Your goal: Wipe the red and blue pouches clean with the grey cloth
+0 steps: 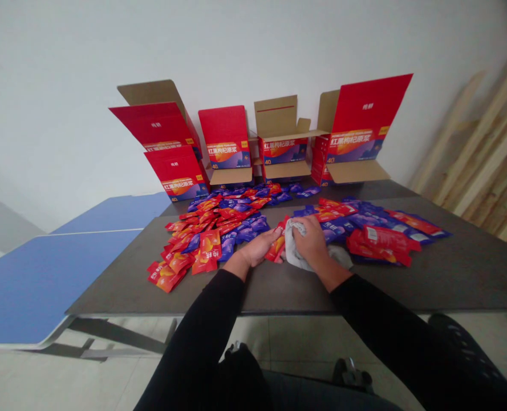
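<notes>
My left hand point(259, 246) is closed on a red and orange pouch point(278, 246) over the front middle of the dark table. Right beside it, my right hand point(309, 240) grips a pale grey cloth point(293, 251), which lies against the pouch's right side. Part of the cloth trails onto the tabletop under my right wrist. To the left spreads a loose heap of red and purple pouches point(210, 245). Another pile of red and purple pouches point(381, 240) lies on the right, some overlapping. The fingertips of my right hand are partly hidden in the cloth.
Several open red cartons stand along the back, among them a left carton point(178, 177) and a right carton point(351, 145), flaps raised. A blue table-tennis table point(26, 268) adjoins on the left. Wooden slats point(488, 142) lean at the right. The dark table's front edge point(287, 313) is close to me.
</notes>
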### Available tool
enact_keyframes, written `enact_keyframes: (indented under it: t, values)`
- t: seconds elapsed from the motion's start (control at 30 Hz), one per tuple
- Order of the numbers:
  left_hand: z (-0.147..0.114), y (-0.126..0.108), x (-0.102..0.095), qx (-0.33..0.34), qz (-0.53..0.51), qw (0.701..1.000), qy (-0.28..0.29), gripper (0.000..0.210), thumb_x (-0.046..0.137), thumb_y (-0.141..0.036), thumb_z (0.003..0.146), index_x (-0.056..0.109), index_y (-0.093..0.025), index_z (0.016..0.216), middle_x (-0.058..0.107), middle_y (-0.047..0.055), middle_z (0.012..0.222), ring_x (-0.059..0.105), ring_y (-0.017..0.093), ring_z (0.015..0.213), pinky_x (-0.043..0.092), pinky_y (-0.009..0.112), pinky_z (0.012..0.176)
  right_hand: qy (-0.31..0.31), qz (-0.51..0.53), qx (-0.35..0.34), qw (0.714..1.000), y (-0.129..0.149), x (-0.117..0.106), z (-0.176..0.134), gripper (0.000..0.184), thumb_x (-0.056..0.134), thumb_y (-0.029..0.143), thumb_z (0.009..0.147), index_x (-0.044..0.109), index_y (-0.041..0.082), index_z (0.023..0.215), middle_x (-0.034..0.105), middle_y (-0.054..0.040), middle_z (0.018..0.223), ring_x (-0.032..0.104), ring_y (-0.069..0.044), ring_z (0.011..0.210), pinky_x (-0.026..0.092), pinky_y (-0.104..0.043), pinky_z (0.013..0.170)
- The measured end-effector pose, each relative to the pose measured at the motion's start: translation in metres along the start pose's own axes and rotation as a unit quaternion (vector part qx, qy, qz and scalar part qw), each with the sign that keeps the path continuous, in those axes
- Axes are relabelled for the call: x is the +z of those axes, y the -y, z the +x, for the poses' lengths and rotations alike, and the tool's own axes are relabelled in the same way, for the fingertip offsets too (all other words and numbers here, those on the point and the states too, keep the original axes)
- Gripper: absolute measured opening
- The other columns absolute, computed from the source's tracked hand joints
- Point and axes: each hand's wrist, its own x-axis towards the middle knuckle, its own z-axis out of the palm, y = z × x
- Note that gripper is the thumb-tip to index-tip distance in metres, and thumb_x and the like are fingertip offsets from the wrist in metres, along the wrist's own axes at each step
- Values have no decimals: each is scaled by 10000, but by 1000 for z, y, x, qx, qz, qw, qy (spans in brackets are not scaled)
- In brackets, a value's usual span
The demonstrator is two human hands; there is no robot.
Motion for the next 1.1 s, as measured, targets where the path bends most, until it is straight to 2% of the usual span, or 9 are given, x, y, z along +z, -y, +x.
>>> enact_keyframes:
  t: [0.17,0.3,0.4,0.47,0.6,0.7,0.77,0.9,1.1]
  values:
    - [-3,0,-2,-31,8,999,22,429,541,-465,992,588,-162,1293,749,123,934,736,211,678,556,254,529,-39,-14,33,999,-8,-1,7,184,538,207,854,694,208,952,650,-101,993,615,-263,984,522,-451,964]
    - [-4,-7,-6,-37,-85,996,13,517,428,-538,1016,600,-128,1282,748,150,953,735,220,691,562,281,556,-82,-18,55,995,-9,-2,11,188,541,208,850,691,204,964,637,-101,1000,607,-254,987,525,-444,963]
    - [-5,-14,-6,-32,-172,984,-1,591,366,-591,1016,618,-115,1261,747,147,939,732,226,717,569,305,596,-82,2,18,996,-4,-4,7,210,549,208,864,697,208,1014,623,-91,1044,606,-242,1007,533,-438,970]
    - [-5,-17,-4,-28,-219,975,-19,569,365,-563,1026,633,-108,1238,746,140,923,733,226,755,577,320,654,-38,29,-48,998,0,-4,1,231,556,207,876,705,215,1053,616,-83,1065,613,-235,1019,542,-430,967]
    - [-2,-17,2,-4,-264,963,-48,500,413,-527,1021,683,-114,1098,741,120,883,732,226,825,579,333,777,124,77,-169,975,9,-3,-12,264,576,205,880,734,256,1085,646,-67,1048,641,-234,996,568,-415,928]
    - [0,-13,5,-10,-252,966,-51,479,456,-541,1003,698,-128,1009,735,109,843,730,237,820,574,347,800,222,66,-191,954,13,-1,-17,235,607,243,890,757,301,1062,679,-59,1065,651,-246,1012,571,-435,938]
    - [2,-9,6,-21,-239,970,-41,495,477,-567,990,705,-127,1010,737,113,847,731,243,820,569,347,796,243,59,-199,948,14,-1,-17,220,616,251,896,762,311,1048,686,-57,1068,652,-247,1014,574,-441,933]
    - [4,-2,6,-34,-214,976,-13,591,488,-660,953,701,-120,1067,745,128,895,730,241,832,557,330,791,188,77,-204,958,13,0,-15,237,590,208,903,754,269,1063,666,-63,1025,648,-236,958,576,-418,876]
    - [4,4,8,-33,-161,986,32,665,422,-726,944,676,-152,1160,744,114,922,709,206,774,523,282,712,127,63,-123,982,6,0,-11,241,594,191,879,724,265,1069,640,-58,1042,630,-233,1005,549,-415,938]
